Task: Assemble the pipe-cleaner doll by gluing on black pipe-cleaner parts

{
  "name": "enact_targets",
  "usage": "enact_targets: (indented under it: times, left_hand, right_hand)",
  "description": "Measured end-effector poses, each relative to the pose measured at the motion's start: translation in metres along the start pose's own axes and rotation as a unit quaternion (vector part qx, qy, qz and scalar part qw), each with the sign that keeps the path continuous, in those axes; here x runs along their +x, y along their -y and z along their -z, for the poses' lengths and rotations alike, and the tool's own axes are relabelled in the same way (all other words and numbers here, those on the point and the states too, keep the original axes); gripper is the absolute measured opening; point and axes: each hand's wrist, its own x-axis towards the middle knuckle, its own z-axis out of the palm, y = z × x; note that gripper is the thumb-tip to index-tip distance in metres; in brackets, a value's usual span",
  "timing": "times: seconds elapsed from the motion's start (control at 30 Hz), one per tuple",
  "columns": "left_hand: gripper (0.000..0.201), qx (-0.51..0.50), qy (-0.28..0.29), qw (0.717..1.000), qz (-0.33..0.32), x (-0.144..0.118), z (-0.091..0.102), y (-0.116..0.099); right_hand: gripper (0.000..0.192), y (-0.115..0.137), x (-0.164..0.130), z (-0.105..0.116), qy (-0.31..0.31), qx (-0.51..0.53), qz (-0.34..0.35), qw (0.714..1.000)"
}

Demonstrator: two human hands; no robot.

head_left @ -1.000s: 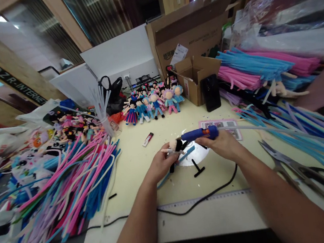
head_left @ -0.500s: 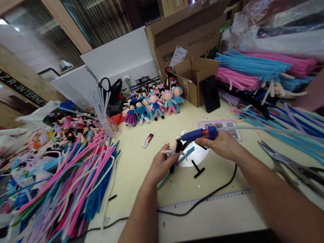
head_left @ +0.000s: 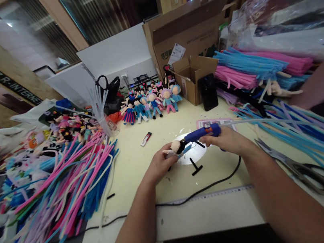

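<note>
My left hand [head_left: 159, 163] is closed on a small pipe-cleaner doll [head_left: 176, 146] with a pale head and black hair. A blue strip shows beside the doll's head. In my right hand [head_left: 227, 140] is a blue glue gun [head_left: 202, 132], its nozzle pointing left at the doll's black hair. A long pale glue stick [head_left: 250, 121] sticks out of the gun's back end. On the table below lie a T-shaped black pipe-cleaner piece [head_left: 196, 167] and, under the gun, another short black piece [head_left: 199, 144].
Finished dolls [head_left: 153, 102] stand at the back beside a small cardboard box [head_left: 191, 78] and a black phone [head_left: 208, 92]. Pipe cleaners [head_left: 76, 183] heap up on the left. Large scissors [head_left: 301, 169] lie at right; a lighter [head_left: 146, 139] and a black cable [head_left: 197, 193] lie nearer the middle.
The glue gun and my right hand have shifted slightly right. My left hand still holds the doll, with its pale head turned more into view. The camera view has shifted a little.
</note>
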Motion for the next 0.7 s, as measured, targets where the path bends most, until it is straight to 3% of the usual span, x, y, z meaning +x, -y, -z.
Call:
enact_targets:
  times: [0.23,0.4,0.57,0.7]
  left_hand:
    - [0.029,-0.115,-0.032,0.993,0.012,0.003,0.003,-0.002]
    - [0.03,-0.186,-0.039,0.981,0.021,0.003,0.004,-0.005]
    - [0.033,-0.238,-0.051,0.97,0.028,0.003,0.004,-0.004]
    - [0.03,-0.257,-0.053,0.964,0.036,0.004,0.003,-0.002]
  right_hand:
    - [0.035,-0.015,0.007,0.007,-0.069,0.059,0.011,0.996]
    - [0.041,-0.039,0.016,0.004,-0.179,-0.053,-0.033,0.982]
    - [0.045,-0.062,0.019,0.002,-0.189,-0.151,-0.066,0.968]
    - [0.049,-0.071,0.014,-0.001,-0.191,-0.174,-0.04,0.965]
